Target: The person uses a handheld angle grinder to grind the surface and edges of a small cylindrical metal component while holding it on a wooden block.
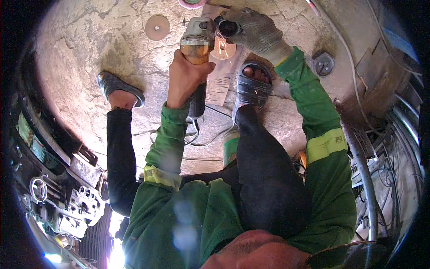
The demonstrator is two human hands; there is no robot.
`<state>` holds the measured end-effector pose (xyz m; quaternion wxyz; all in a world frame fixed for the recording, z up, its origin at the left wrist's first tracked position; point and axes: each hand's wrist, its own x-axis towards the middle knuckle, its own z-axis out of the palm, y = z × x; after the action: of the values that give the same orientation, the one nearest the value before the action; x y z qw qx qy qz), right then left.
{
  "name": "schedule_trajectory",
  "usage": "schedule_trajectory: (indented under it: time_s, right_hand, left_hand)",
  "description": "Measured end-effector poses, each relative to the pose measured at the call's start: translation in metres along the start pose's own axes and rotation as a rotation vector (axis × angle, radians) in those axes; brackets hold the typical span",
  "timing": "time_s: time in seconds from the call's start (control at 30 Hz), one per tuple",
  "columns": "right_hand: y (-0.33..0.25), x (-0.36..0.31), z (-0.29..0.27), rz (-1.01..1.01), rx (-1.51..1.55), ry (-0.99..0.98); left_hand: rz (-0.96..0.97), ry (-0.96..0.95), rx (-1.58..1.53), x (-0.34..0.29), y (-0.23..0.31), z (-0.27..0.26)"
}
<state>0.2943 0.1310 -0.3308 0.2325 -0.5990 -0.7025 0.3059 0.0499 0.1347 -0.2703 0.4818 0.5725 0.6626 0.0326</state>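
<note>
My bare left hand (pixel 188 76) is wrapped round the body of an angle grinder (pixel 198 35), its grey head pointing away from me and its cable trailing back. My right hand (pixel 260 38), in a pale dotted work glove, grips a short dark metal cylinder (pixel 229 28) against the right side of the grinder's head. Sparks fall just below the contact, over a tan disc (pixel 222 48). The grinder's own wheel is mostly hidden edge-on. Beneath them lies a brownish flat board (pixel 218 85) with dark marks.
Another tan disc (pixel 157 28) lies on the cracked concrete floor, left of the grinder. A round grey metal piece (pixel 323 64) sits to the right. My sandalled feet flank the work. A green-and-white can (pixel 230 145) stands near my knee. A pale cable (pixel 354 67) crosses the right; machinery (pixel 74 201) stands at lower left.
</note>
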Motion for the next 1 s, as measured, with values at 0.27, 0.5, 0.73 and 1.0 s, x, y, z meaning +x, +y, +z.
schedule_trajectory:
  time_s: [0.27,0.5,0.73,1.0]
  right_hand:
    - [0.007,-0.001,0.002,-0.119,-0.032,0.086]
    - [0.010,-0.003,0.001,-0.180,-0.078,0.103]
    - [0.012,0.002,-0.017,-0.189,-0.055,-0.094]
    - [0.009,0.018,-0.036,-0.180,0.092,-0.121]
  left_hand:
    - [-0.063,-0.052,-0.044,-0.012,-0.011,0.003]
    - [0.029,-0.002,0.066,0.006,-0.004,-0.003]
    - [-0.021,-0.007,0.055,0.000,0.003,-0.019]
    - [0.119,-0.022,0.077,0.001,-0.006,-0.015]
